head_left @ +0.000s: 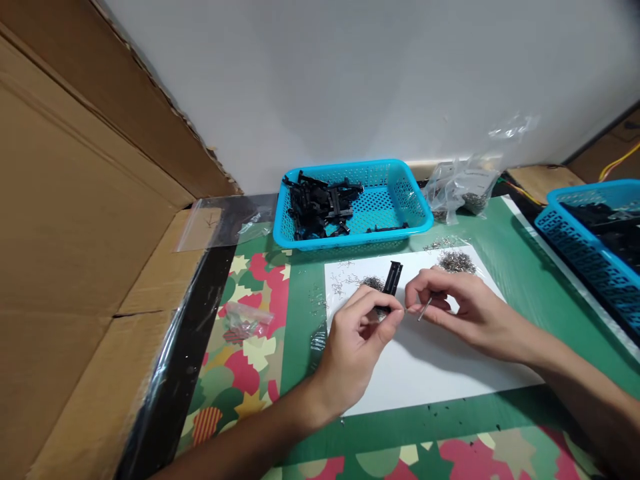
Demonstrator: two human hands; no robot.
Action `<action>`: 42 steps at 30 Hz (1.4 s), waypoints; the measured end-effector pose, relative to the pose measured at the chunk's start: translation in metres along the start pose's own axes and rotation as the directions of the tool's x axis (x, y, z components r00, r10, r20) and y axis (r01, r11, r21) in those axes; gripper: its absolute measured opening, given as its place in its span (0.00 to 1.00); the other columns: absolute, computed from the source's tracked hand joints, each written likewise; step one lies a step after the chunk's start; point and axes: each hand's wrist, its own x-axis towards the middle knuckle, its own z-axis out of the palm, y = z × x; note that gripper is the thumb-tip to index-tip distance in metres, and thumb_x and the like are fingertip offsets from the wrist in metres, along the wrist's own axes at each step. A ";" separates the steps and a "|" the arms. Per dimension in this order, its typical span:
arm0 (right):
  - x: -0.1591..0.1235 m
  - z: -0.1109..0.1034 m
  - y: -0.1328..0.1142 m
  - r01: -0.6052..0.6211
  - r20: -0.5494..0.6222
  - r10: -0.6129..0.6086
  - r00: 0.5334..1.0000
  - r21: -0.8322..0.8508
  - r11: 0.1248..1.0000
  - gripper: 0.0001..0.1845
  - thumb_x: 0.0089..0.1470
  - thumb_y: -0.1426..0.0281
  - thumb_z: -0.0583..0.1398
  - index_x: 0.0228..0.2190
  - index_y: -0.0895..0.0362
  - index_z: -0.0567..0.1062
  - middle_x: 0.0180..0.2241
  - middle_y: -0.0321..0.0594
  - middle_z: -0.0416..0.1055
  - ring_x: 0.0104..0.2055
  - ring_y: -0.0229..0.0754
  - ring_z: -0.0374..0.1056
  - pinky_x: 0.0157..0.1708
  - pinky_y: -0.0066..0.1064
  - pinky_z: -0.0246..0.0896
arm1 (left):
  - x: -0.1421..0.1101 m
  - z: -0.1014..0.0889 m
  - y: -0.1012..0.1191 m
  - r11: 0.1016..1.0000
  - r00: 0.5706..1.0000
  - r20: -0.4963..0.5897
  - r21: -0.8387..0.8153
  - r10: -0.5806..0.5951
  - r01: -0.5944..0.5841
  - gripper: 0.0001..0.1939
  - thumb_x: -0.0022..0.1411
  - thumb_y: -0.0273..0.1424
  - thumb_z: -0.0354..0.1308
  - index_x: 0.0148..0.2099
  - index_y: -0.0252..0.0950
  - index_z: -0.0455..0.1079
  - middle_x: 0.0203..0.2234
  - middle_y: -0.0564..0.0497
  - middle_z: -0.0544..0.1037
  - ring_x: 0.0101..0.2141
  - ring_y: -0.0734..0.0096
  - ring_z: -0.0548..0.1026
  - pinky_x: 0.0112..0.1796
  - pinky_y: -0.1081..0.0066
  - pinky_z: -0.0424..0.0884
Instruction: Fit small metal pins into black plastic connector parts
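Over the white sheet (pixel 400 373), my left hand (pixel 357 333) is closed on a long black plastic part (pixel 393 279), which sticks up and away from the fingers. Just to its right, my right hand (pixel 455 307) is closed in a pinch, with a thin silver metal pin (pixel 425 309) between its fingers pointing down. The fingertips of both hands almost meet. Behind my left hand lies a pile of tiny metal pieces (pixel 373 285), partly hidden by it. A second, larger pile of small metal pieces (pixel 457 261) sits beyond my right hand.
A blue basket (pixel 350 241) with black plastic parts stands at the back, beside a clear bag of metal pieces (pixel 463 190). Another blue basket (pixel 590 240) is at the right. Cardboard (pixel 75 233) walls the left side. A small plastic bag (pixel 247 320) lies on the patterned paper.
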 end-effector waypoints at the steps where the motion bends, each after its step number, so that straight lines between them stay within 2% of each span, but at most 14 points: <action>1: 0.000 0.001 0.000 0.018 -0.002 -0.018 1.000 0.000 1.000 0.05 0.70 0.73 0.59 0.40 0.54 0.76 0.38 0.36 0.75 0.34 0.36 0.67 0.32 0.26 0.61 | 0.000 0.000 0.000 1.000 1.000 0.007 0.015 0.003 -0.003 0.10 0.77 0.38 0.61 0.43 0.39 0.77 0.37 0.54 0.72 0.32 0.75 0.67 0.31 0.73 0.60; 8: -0.002 0.005 0.003 0.144 -0.049 -0.150 0.987 -0.105 0.984 0.07 0.68 0.77 0.60 0.39 0.54 0.77 0.35 0.35 0.75 0.33 0.36 0.66 0.31 0.26 0.60 | 0.000 -0.001 0.000 0.999 0.999 0.040 0.038 -0.004 0.002 0.12 0.77 0.38 0.60 0.42 0.37 0.76 0.35 0.54 0.71 0.32 0.74 0.66 0.32 0.72 0.59; 12: -0.002 0.007 0.007 0.274 -0.079 -0.294 0.952 -0.199 0.941 0.07 0.69 0.77 0.61 0.40 0.55 0.77 0.33 0.32 0.78 0.30 0.34 0.64 0.34 0.29 0.56 | 0.000 -0.002 0.001 0.999 0.999 0.046 0.034 -0.015 0.013 0.11 0.76 0.38 0.60 0.42 0.37 0.77 0.35 0.54 0.70 0.32 0.74 0.66 0.32 0.71 0.59; 14: -0.002 0.007 0.008 0.295 -0.108 -0.326 0.939 -0.229 0.928 0.06 0.69 0.76 0.62 0.38 0.55 0.78 0.31 0.31 0.77 0.28 0.34 0.63 0.34 0.31 0.55 | -0.001 -0.002 0.002 0.999 0.998 0.054 0.040 -0.020 0.018 0.12 0.77 0.38 0.60 0.41 0.37 0.77 0.34 0.53 0.70 0.32 0.73 0.66 0.32 0.71 0.59; 17: -0.002 0.007 0.007 0.251 -0.136 -0.287 0.948 -0.234 0.939 0.05 0.68 0.73 0.64 0.37 0.55 0.79 0.27 0.29 0.75 0.25 0.33 0.59 0.33 0.32 0.54 | -0.003 -0.002 0.003 0.998 0.999 0.043 0.060 -0.013 0.010 0.13 0.78 0.38 0.59 0.41 0.38 0.77 0.34 0.53 0.70 0.32 0.73 0.67 0.32 0.71 0.60; 20: -0.004 0.008 0.005 0.150 -0.133 -0.173 0.976 -0.163 0.975 0.05 0.68 0.70 0.64 0.38 0.53 0.82 0.27 0.31 0.76 0.25 0.34 0.61 0.32 0.31 0.57 | -0.003 -0.002 0.002 0.998 1.000 0.006 0.064 0.007 -0.007 0.12 0.78 0.38 0.58 0.42 0.38 0.77 0.35 0.53 0.71 0.33 0.73 0.68 0.33 0.71 0.61; 24: -0.007 0.013 0.002 0.037 -0.159 -0.046 0.986 -0.065 0.997 0.06 0.67 0.69 0.64 0.37 0.53 0.83 0.27 0.34 0.76 0.24 0.34 0.62 0.22 0.27 0.54 | -0.004 -0.002 -0.001 0.997 0.999 -0.027 0.072 0.019 -0.017 0.11 0.78 0.38 0.59 0.42 0.39 0.77 0.35 0.53 0.70 0.33 0.74 0.68 0.32 0.72 0.61; 27: -0.008 0.017 0.000 0.026 -0.196 -0.034 0.980 -0.044 0.999 0.06 0.66 0.69 0.65 0.37 0.53 0.83 0.24 0.32 0.70 0.22 0.33 0.60 0.18 0.25 0.52 | -0.005 -0.003 -0.001 0.999 1.000 -0.013 0.054 -0.001 0.002 0.12 0.79 0.39 0.57 0.45 0.39 0.78 0.37 0.52 0.71 0.30 0.76 0.68 0.30 0.72 0.61; 29: -0.007 0.019 -0.001 0.068 -0.248 -0.087 0.965 -0.084 0.994 0.04 0.66 0.70 0.65 0.38 0.54 0.82 0.24 0.32 0.70 0.22 0.33 0.61 0.19 0.25 0.54 | -0.006 -0.004 0.001 1.000 1.000 0.021 0.028 -0.006 0.006 0.16 0.81 0.39 0.52 0.50 0.39 0.79 0.37 0.51 0.71 0.28 0.77 0.68 0.31 0.72 0.64; 31: -0.006 0.018 -0.002 0.156 -0.285 -0.210 0.935 -0.199 0.968 0.03 0.66 0.73 0.64 0.39 0.55 0.80 0.23 0.31 0.69 0.22 0.34 0.60 0.22 0.27 0.57 | -0.006 -0.004 0.001 1.000 0.999 0.050 0.010 0.006 -0.006 0.18 0.82 0.39 0.49 0.53 0.39 0.80 0.37 0.51 0.71 0.28 0.77 0.69 0.32 0.71 0.67; 33: -0.004 0.017 -0.002 0.266 -0.265 -0.373 0.889 -0.363 0.893 0.05 0.66 0.77 0.63 0.39 0.56 0.79 0.21 0.29 0.67 0.21 0.33 0.56 0.25 0.29 0.56 | -0.006 -0.003 0.000 1.000 0.999 0.051 -0.022 0.000 0.001 0.16 0.81 0.38 0.52 0.57 0.41 0.79 0.37 0.51 0.71 0.28 0.78 0.69 0.31 0.73 0.66; 36: -0.004 0.015 0.002 0.375 -0.183 -0.544 0.819 -0.546 0.749 0.07 0.66 0.81 0.61 0.40 0.59 0.77 0.21 0.29 0.63 0.22 0.35 0.53 0.27 0.34 0.50 | -0.006 0.000 -0.004 0.988 0.999 -0.029 -0.151 -0.030 0.026 0.13 0.78 0.38 0.59 0.61 0.46 0.71 0.40 0.53 0.72 0.25 0.83 0.67 0.25 0.77 0.63; 39: -0.006 0.015 0.008 0.406 -0.127 -0.586 0.801 -0.603 0.687 0.07 0.67 0.82 0.60 0.42 0.62 0.77 0.23 0.31 0.64 0.24 0.37 0.54 0.28 0.36 0.46 | -0.007 0.004 -0.007 0.973 0.995 -0.091 -0.229 -0.034 0.013 0.17 0.75 0.37 0.64 0.61 0.49 0.64 0.43 0.54 0.72 0.25 0.84 0.68 0.23 0.80 0.63; 42: -0.009 0.016 0.012 0.428 -0.095 -0.615 0.783 -0.634 0.644 0.07 0.66 0.82 0.60 0.42 0.62 0.76 0.23 0.32 0.65 0.24 0.38 0.53 0.28 0.37 0.43 | -0.007 0.004 -0.006 0.975 0.996 -0.071 -0.218 -0.052 0.035 0.28 0.74 0.37 0.65 0.68 0.52 0.58 0.42 0.53 0.74 0.26 0.81 0.68 0.24 0.79 0.65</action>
